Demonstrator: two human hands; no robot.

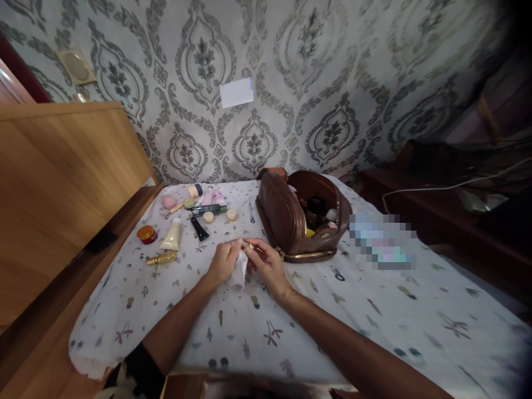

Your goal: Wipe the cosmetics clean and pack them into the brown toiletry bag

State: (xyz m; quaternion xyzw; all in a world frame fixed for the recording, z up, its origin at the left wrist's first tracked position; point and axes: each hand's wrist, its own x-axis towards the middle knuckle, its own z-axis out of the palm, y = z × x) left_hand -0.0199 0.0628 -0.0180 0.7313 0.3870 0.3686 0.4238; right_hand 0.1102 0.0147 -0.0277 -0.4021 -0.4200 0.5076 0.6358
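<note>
My left hand (224, 261) is closed on a crumpled white tissue (238, 275) that hangs down between my hands. Close beside it, my right hand (270, 270) pinches a small gold-coloured item (249, 246); fingers hide most of it, so its kind is unclear. Both hands meet just above the patterned cloth (245, 349). A brown cosmetic bag (279, 213) stands unzipped right behind my right hand, with a dark jar and other small items inside. To the left of my hands lie a black tube (198, 228) and two small cream-coloured round pots (231, 215).
Further left are a cream tube (172, 235), an amber-lidded jar (147, 234), a gold bottle (162, 258), a dark green tube (208, 209) and a pink sponge (168, 201). A blurred-out item (380, 242) lies right of the bag. A wooden panel (70, 183) borders the left.
</note>
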